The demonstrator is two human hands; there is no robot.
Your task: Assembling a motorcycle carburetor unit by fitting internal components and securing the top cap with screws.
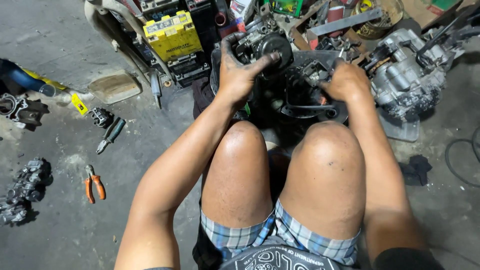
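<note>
Left hand [239, 70], greasy, clamped round carburetor [267, 44], held up over black basin [327, 111] between knees. Right hand [347, 80] closed on small part [314, 71] beside it. Best keep carb steady over basin, catch drips. Orange pliers [94, 183] lie on floor [65, 150], far left.

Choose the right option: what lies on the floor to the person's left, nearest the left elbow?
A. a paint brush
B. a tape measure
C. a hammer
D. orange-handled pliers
D: the orange-handled pliers lie on the grey concrete floor, handles pointing toward the person.
</note>
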